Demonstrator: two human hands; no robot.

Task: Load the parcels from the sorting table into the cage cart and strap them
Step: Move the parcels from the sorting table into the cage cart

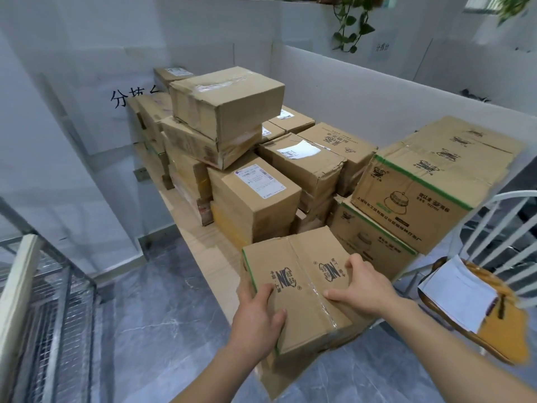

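The sorting table is heaped with parcels, so nearly all the loading and strapping is left. The cage cart, near left, seems empty, though barely in view. A small printed carton at the table's near edge is clasped by my left hand and right hand.

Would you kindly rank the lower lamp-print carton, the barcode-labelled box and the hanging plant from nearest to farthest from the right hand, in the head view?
1. lower lamp-print carton, just beyond the right hand.
2. barcode-labelled box, farther left, mid-pile.
3. hanging plant, high at the back.
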